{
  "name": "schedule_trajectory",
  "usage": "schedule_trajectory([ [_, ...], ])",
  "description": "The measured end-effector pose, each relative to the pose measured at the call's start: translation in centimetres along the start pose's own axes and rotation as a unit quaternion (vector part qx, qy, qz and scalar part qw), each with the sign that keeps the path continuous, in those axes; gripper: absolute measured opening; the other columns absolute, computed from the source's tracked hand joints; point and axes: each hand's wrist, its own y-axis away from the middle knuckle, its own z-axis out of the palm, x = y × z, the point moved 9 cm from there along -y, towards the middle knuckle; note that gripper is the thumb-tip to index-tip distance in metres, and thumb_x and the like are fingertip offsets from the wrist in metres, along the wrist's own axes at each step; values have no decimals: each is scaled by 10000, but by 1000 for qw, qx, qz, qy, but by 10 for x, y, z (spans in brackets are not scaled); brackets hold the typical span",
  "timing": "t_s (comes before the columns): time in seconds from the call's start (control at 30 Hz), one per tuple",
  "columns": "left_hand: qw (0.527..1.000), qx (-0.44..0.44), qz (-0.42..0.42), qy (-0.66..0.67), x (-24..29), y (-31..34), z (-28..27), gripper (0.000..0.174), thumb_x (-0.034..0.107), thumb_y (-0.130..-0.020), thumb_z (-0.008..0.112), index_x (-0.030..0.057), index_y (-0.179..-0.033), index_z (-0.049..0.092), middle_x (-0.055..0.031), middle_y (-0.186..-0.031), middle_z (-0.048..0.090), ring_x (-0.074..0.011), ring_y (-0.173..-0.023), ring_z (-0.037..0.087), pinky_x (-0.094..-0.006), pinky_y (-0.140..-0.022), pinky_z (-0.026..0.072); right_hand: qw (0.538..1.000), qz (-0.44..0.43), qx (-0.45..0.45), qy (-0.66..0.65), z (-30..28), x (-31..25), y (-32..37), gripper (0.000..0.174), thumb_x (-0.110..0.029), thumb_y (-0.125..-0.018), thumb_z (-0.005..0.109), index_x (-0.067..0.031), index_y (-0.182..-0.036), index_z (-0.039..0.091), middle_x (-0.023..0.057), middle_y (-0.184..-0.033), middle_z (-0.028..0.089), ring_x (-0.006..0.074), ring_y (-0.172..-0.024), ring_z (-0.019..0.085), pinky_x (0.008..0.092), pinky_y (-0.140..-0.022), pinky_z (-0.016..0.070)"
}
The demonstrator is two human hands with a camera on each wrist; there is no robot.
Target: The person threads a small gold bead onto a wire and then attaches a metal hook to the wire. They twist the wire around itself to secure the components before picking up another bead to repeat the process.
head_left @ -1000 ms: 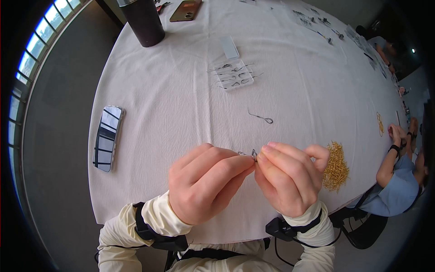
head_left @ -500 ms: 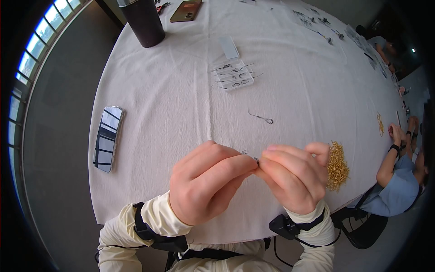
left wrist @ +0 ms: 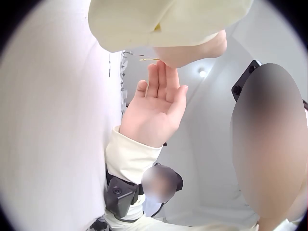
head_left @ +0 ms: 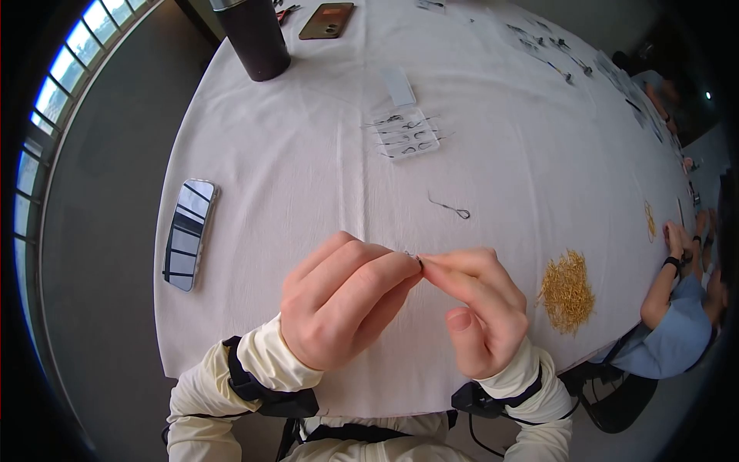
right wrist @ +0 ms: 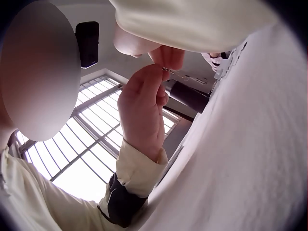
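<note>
Both hands are working left of the gold pin pile (head_left: 567, 291) — left hand (head_left: 339, 304) pinching a wire piece (head_left: 418, 260) steady, right hand (head_left: 473, 308) pressing it, fingers (head_left: 454, 271) straight

Phone (head_left: 187, 235) left, pin heap (head_left: 566, 291) right

A long, white-clothed bench (head_left: 308, 192) stands on a grey floor (head_left: 100, 231). Gridded windows (head_left: 46, 100) along the left side let in bright daylight. A small ceiling light (left wrist: 202, 73) glows overhead, and a dark chair (head_left: 616, 396) stands by the bench's right edge.
</note>
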Motion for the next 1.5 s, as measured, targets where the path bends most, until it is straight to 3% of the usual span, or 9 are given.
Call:
schedule_trajectory([
  [0.1, 999, -11, -38, 13, -7, 2, 1, 279, -42, -689, 786, 37, -932, 673, -51, -760, 630, -202, -622, 571, -306, -548, 464, 996, -27, -31, 84, 1, -4, -5, 328, -185, -904, 581, 15, -1115, 732, 64, -966, 691, 206, -872, 573, 335, -834, 380],
  [0.43, 997, -36, -58, 31, -12, 0, 4, 219, -81, -700, 699, 16, -885, 633, -44, -759, 597, -132, -621, 578, -253, -540, 482, 997, 31, -57, 43, 3, 5, -4, 314, -185, -909, 575, 1, -1083, 759, -5, -791, 629, 180, -803, 485, 319, -816, 346],
  [0.57, 995, -29, -85, 37, -20, 3, 6, 261, -70, -667, 709, 55, -872, 603, -29, -732, 588, -185, -614, 576, -297, -547, 473, 997, 2, -51, 58, -1, 2, -3, 251, -161, -864, 634, -25, -1028, 766, -7, -773, 611, 163, -743, 481, 308, -767, 359],
  [0.63, 983, -81, -135, 93, -29, 6, 14, 204, -45, -720, 691, 49, -876, 597, -26, -752, 601, -152, -616, 578, -278, -542, 461, 997, -12, -45, 68, -2, -2, -4, 210, -138, -837, 672, -35, -993, 767, -8, -762, 602, 158, -725, 483, 307, -752, 366],
  [0.73, 941, -163, -195, 223, -37, 9, 30, 128, -3, -781, 670, 40, -880, 600, -26, -747, 606, -121, -605, 568, -260, -537, 447, 995, 78, 31, 49, -18, 15, -7, 154, -80, -772, 745, -75, -926, 755, -7, -750, 592, 155, -712, 496, 310, -738, 382],
  [0.83, 917, -195, -232, 259, -37, 11, 37, 73, 3, -795, 640, 13, -858, 604, -15, -754, 600, -86, -592, 469, -238, -536, 393, 997, 67, -3, 26, -16, 20, -12, 167, -36, -749, 769, -100, -900, 744, -8, -747, 590, 159, -727, 510, 306, -743, 396],
  [1.13, 871, -227, -300, 317, -40, 21, 48, 22, 16, -900, 628, -2, -902, 616, -12, -842, 626, -65, -688, 513, -226, -604, 422, 993, 98, -69, -15, -8, 28, -12, 93, -41, -773, 745, -82, -810, 669, 9, -764, 599, 160, -733, 513, 306, -736, 399],
  [1.3, 846, -233, -326, 353, -45, 29, 53, 58, 47, -956, 626, -4, -978, 608, -30, -926, 607, -82, -812, 546, -239, -713, 452, 915, 327, -14, -235, -6, 59, 7, 67, -85, -886, 671, -27, -869, 640, -29, -789, 577, 65, -762, 491, 256, -725, 399],
  [1.5, 846, -225, -297, 382, -43, 28, 55, 60, 70, -987, 595, 17, -1012, 586, -62, -1029, 599, -107, -923, 558, -265, -815, 461, 885, 344, 34, -314, -5, 68, 15, 112, -129, -931, 648, -19, -931, 626, -50, -819, 556, 22, -750, 464, 194, -672, 372],
])
